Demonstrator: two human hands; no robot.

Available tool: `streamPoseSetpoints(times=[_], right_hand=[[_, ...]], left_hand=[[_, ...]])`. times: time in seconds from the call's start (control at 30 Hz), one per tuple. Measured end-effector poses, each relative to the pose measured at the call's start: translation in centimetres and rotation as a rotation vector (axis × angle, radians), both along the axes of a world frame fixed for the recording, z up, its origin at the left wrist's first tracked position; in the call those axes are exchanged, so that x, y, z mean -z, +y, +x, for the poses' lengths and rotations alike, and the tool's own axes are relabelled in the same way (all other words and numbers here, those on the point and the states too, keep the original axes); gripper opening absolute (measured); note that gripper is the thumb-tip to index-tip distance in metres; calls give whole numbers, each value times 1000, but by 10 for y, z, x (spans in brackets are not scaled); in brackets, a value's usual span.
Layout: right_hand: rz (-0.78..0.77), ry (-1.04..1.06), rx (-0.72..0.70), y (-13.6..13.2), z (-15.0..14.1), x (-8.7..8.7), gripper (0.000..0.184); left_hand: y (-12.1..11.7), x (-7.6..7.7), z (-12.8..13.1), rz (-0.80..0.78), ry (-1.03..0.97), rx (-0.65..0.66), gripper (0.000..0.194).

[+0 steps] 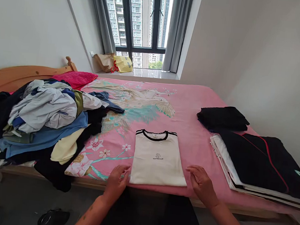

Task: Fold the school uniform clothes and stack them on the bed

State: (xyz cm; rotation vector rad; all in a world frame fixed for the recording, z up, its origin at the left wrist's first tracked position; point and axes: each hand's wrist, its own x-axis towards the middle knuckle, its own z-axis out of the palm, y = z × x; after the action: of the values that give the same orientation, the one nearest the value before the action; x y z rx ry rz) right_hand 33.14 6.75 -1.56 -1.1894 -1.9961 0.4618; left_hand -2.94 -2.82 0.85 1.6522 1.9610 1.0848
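Note:
A cream T-shirt [157, 170] with a black collar and a small dark print lies folded into a neat rectangle at the bed's near edge. Just off its lower left corner is my left hand [118, 180], fingers loosely curved and apart, holding nothing. On the other side, my right hand [201, 183] hovers beside the shirt's right edge with its fingers bent toward it, also holding nothing. Both hands appear clear of the fabric.
A large heap of mixed clothes [52, 110] covers the bed's left side. To the right are a stack of folded garments [259, 162] and a folded black pile [222, 117]. Bags [123, 64] sit on the windowsill. A dark slipper [53, 218] lies on the floor.

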Motion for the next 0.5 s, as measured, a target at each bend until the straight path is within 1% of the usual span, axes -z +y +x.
streamPoseSetpoints(times=[0.07,0.1,0.17,0.23,0.3,0.37,0.5], right_hand=[[-115,57,94,11,-15,-6,27],[-216,109,134,18,-22,-8,30],[-444,239,193,34,-33,-8,33],[-617,330,220,52,-40,-5,34],[-707,354,238,68,-43,-1,34],[-762,366,243,79,-46,3,34],[-832,421,240,91,-51,6,34]], left_hand=[[25,-1,0,-97,-185,-128,34],[38,-1,1,-146,-265,-158,36],[62,-1,1,-218,-377,-152,34],[79,-1,0,-272,-435,-108,31],[90,-2,-1,-340,-491,-84,30],[95,-5,-4,-399,-534,-90,30],[100,-10,-13,-520,-609,-130,32]])
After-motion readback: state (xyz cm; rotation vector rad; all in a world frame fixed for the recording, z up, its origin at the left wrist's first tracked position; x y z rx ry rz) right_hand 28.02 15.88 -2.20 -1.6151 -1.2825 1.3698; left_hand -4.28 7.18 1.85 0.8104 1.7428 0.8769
